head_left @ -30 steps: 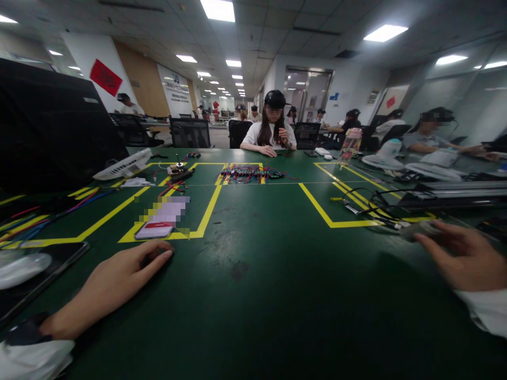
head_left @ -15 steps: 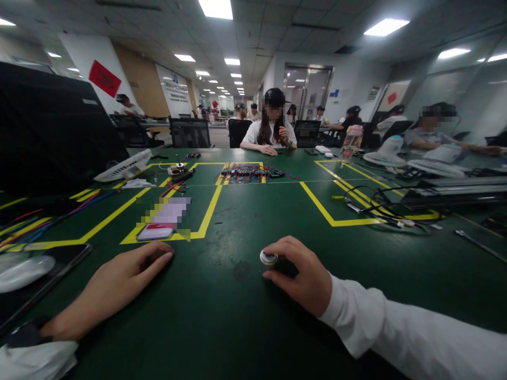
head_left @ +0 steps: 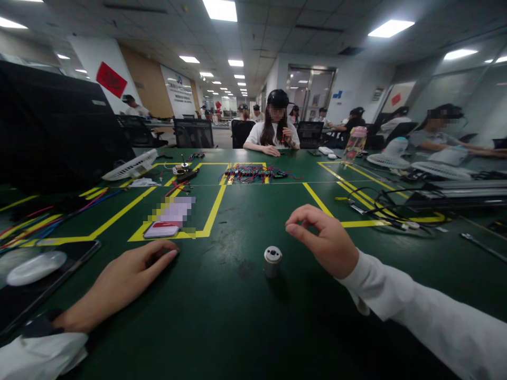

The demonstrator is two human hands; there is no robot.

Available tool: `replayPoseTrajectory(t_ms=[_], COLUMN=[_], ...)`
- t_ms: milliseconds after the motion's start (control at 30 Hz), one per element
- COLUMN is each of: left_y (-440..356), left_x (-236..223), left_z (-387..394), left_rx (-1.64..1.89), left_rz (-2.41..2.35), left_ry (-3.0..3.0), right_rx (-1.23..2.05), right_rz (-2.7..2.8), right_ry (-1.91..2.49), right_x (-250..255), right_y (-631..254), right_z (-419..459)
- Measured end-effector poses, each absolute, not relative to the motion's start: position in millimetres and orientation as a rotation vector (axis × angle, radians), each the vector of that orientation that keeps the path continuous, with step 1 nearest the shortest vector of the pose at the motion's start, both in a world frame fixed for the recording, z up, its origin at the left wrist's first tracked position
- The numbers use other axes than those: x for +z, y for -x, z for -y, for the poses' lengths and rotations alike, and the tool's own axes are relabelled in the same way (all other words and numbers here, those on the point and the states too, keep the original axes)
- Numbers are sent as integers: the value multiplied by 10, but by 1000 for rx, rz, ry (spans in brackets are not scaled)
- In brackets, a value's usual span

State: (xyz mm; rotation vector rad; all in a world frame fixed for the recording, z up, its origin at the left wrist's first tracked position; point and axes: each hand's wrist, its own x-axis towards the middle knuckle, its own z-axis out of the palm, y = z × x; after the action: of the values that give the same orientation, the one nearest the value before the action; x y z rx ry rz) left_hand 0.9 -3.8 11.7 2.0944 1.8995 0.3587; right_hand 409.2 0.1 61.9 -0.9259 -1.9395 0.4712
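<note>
A silvery metal cylinder (head_left: 272,263) with holes in its top face stands upright on the green table. It looks like a small motor or housing; its exact kind does not show. My right hand (head_left: 322,237) hovers to the right of and beyond the cylinder, apart from it, thumb and index tips brought together with nothing visible in them. My left hand (head_left: 137,272) rests on the table, loosely curled and empty, with a gap between thumb and fingers. Just beyond its fingers lies a phone (head_left: 161,229), partly blurred out.
Left are a white mouse (head_left: 37,268) on a dark flat slab, coloured wires and a white fan (head_left: 130,165). Wired circuit boards (head_left: 255,172) lie ahead. At right are black cables (head_left: 386,206), metal profiles (head_left: 463,192) and a wrench (head_left: 481,246). A co-worker (head_left: 273,124) sits opposite.
My right hand brought the metal cylinder from the far right to the middle, let it go and drew back to the right. My left hand stayed in place.
</note>
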Motion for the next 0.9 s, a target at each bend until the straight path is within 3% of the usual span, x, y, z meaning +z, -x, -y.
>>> replayPoseTrajectory(t_ms=[167,300,433,600,767,900], left_y=[-15,-8,-3,-28,-19,24], left_x=[113,103,104,115,114,104], left_z=[32,34,39,31,30,46], left_rx=[362,369,347,344,362,391], left_rz=[-1900,-1920,-1916,-1929,-1933,-1914], left_ry=[-2086,-2078,-2073,-2090,-2089,-2086], right_rx=[668,603,613,961,528,497], right_rz=[2129,2247,2227,1934,2167,2101], right_ry=[1055,1172,1183,1197,927,849], right_x=[272,59,93,187,148,150], right_y=[-4353,-4340,-4325,-4344,-4078,-4103], right_z=[41,102,94,54,138,36])
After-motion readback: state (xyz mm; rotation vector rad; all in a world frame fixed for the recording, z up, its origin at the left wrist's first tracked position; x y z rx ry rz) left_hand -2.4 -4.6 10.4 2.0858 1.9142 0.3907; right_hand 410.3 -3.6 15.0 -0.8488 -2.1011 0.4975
